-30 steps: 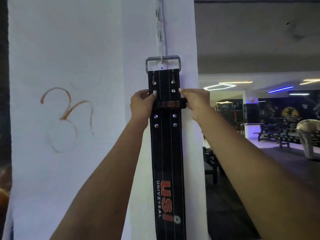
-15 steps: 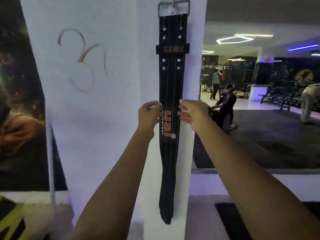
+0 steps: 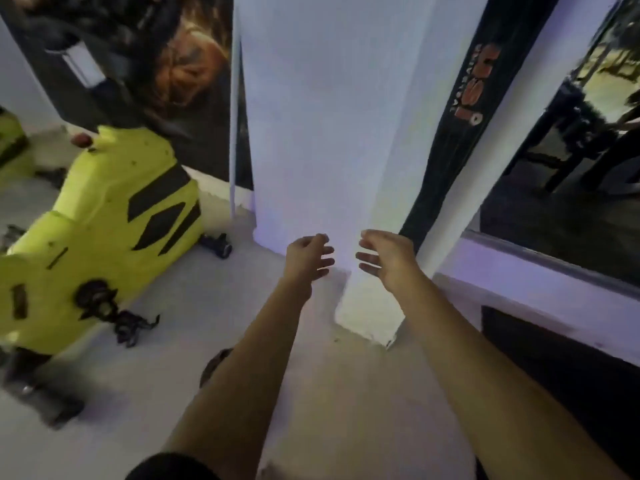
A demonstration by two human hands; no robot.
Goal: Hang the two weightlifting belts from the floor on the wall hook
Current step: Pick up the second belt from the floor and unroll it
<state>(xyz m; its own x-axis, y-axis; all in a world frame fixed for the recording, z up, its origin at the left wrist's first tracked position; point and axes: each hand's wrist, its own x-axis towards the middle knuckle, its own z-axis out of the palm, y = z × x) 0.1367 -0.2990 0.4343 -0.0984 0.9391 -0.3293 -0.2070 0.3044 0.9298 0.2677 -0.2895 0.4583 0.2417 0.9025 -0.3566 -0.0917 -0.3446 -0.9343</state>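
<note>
A black weightlifting belt (image 3: 460, 109) with orange lettering hangs down the right face of the white pillar (image 3: 322, 133); its top and the hook are out of view. My left hand (image 3: 308, 258) and my right hand (image 3: 384, 258) are held out low in front of the pillar's base, both empty, fingers spread and facing each other. Neither hand touches the belt. A dark rounded object (image 3: 216, 365) lies on the floor partly behind my left forearm; I cannot tell whether it is the second belt.
A bright yellow-green machine housing (image 3: 114, 230) with black panels stands on the floor at the left, with a black pedal (image 3: 114, 313) and a small dark part (image 3: 218, 244) beside it. A poster (image 3: 145, 57) covers the left wall. A mirror (image 3: 571, 168) lies at the right.
My view has swung down from the hanging belt to the floor. Both hands have let go of the belt and dropped low in front of the pillar's base.
</note>
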